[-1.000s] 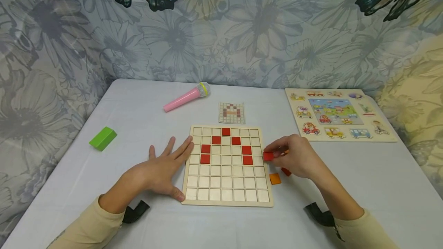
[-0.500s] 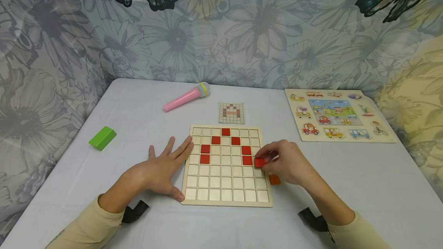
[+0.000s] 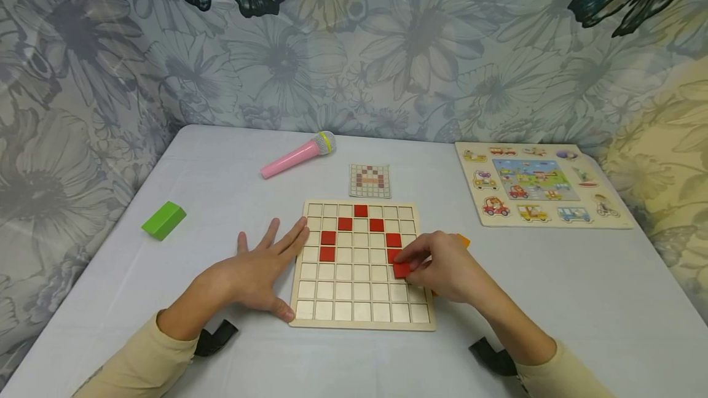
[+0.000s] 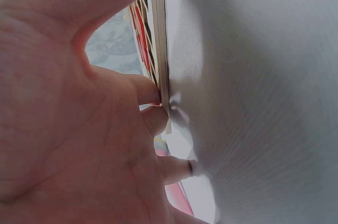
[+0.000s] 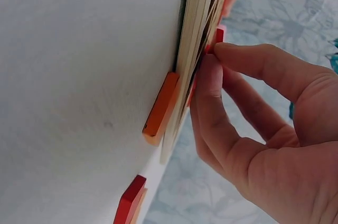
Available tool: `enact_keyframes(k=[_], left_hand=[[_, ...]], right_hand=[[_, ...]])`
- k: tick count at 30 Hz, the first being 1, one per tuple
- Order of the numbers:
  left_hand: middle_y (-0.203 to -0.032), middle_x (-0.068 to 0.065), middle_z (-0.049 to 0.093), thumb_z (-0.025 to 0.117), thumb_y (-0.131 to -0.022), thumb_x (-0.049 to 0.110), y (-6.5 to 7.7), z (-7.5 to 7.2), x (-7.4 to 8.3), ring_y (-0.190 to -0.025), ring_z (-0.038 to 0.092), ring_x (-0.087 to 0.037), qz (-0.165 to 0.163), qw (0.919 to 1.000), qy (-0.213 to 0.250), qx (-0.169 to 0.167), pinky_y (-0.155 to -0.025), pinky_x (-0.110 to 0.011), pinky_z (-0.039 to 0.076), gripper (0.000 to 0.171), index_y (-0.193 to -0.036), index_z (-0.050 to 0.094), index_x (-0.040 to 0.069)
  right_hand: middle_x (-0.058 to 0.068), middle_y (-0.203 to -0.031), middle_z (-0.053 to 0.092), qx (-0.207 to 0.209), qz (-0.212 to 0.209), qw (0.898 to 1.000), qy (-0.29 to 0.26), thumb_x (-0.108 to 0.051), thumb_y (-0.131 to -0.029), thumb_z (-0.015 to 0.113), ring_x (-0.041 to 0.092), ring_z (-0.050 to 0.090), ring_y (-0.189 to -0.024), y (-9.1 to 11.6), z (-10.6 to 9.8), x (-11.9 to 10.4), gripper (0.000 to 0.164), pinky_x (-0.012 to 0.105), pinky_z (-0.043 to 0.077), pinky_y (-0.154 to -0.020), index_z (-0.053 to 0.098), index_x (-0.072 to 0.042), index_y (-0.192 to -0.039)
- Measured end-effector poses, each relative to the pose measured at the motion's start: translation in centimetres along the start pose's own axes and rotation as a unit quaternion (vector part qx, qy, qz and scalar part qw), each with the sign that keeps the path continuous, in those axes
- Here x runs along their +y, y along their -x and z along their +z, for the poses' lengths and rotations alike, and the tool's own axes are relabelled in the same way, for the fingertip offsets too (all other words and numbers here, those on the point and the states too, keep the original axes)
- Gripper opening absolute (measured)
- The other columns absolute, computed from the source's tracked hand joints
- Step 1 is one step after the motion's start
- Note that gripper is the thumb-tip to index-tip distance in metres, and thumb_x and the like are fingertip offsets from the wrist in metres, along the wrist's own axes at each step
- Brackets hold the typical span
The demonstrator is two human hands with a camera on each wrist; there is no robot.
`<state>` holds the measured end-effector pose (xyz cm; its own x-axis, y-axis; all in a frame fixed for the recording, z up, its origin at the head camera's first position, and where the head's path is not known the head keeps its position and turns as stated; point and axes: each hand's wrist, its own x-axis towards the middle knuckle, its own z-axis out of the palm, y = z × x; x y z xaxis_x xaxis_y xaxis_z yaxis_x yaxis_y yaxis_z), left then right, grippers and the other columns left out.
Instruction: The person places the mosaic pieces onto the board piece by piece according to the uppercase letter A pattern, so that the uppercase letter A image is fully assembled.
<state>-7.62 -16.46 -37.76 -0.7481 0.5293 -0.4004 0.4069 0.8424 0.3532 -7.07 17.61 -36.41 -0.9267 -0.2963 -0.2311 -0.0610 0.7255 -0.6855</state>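
Note:
A wooden grid board (image 3: pixel 362 326) lies on the white-covered table, with several red tiles (image 3: pixel 327 253) set in its upper cells in a peaked shape. My right hand (image 3: pixel 442 266) pinches a red square tile (image 3: pixel 401 271) between thumb and fingertips. That tile is at the board's fifth row, just below the right-hand column of red ones. In the right wrist view, a red tile (image 5: pixel 219 35) shows at the fingertips. My left hand (image 3: pixel 254 275) is spread along the board's left side, thumb at the lower corner and fingertips at the edge (image 4: pixel 160 39).
An orange tile (image 5: pixel 161 105) leans at the board's right edge, with a loose red tile (image 5: pixel 129 200) nearby. Behind the board are a small pattern card (image 3: pixel 370 181) and a pink toy microphone (image 3: pixel 298 155). A green block (image 3: pixel 164 221) lies left, a picture puzzle (image 3: pixel 544 186) right.
My right hand has carried the red tile leftward from beside the board, over its right edge, to the fifth row. The left hand has stayed in place.

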Motion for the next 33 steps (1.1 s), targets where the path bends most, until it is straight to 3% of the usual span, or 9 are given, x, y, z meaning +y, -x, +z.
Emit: enact_keyframes(k=[13,33], left_hand=[[-0.177,0.002,-0.012,0.093,-0.066,0.057,-0.11,-0.05,0.02,-0.160,-0.007,-0.048,-0.006,1.0000,-0.001,-0.003,-0.106,-0.091,0.002,0.142,-0.169,0.004,0.015],[-0.177,0.002,-0.012,0.092,-0.066,0.059,-0.08,-0.12,0.08,-0.160,-0.007,-0.047,-0.007,0.9999,-0.004,-0.007,-0.106,-0.091,0.002,0.142,-0.169,0.004,0.015]], right_hand=[[-0.001,-0.087,0.071,0.004,-0.037,0.999,0.021,0.007,-0.075,0.081,0.012,0.062,-0.076,0.01,0.46,-0.19,0.027,0.026,0.054,-0.067,0.082,-0.013,-0.094],[-0.002,-0.086,0.066,0.011,-0.039,0.998,0.047,0.004,-0.075,0.086,0.012,0.059,-0.074,0.03,0.99,-0.37,0.026,0.024,0.052,-0.065,0.082,-0.014,-0.093]])
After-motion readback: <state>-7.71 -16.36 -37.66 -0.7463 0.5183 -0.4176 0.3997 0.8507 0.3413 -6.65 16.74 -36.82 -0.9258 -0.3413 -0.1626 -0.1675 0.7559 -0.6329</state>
